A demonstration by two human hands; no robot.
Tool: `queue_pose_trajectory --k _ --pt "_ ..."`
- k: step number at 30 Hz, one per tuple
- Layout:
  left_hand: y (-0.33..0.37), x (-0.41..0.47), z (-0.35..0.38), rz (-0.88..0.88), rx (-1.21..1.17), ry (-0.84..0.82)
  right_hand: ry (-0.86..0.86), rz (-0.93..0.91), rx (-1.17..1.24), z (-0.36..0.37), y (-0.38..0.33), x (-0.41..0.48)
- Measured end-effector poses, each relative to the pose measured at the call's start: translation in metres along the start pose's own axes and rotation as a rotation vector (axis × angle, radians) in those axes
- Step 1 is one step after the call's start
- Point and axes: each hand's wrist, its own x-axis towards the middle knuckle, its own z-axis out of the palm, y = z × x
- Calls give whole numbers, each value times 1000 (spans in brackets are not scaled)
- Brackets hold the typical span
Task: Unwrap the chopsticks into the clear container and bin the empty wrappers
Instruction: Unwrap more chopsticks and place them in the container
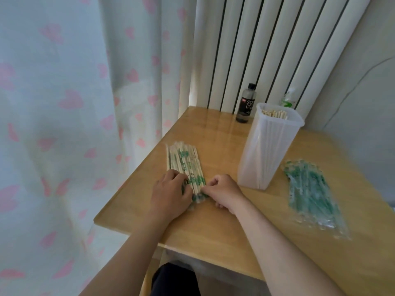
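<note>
A bundle of wrapped chopsticks in clear, green-printed sleeves lies on the left part of the wooden table. My left hand lies over the bundle's near end with its fingers curled onto the wrappers. My right hand is beside it, fingers curled, pinching at the near tips of the wrapped chopsticks. A tall clear container stands to the right and holds several bare chopsticks. A heap of empty wrappers lies on the table further right.
A dark bottle stands at the table's far edge, with a clear bottle behind the container. A white radiator rises behind the table and a curtain with pink hearts hangs on the left. No bin is in view.
</note>
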Motion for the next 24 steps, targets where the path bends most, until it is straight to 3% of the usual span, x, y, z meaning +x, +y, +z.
queue_pose_trajectory --k 7,24 --pt "0 -1 1 -18 -8 10 -29 -21 -47 -1 -2 -1" --pt "2 -3 0 -12 2 12 -164 -28 553 -21 11 -17"
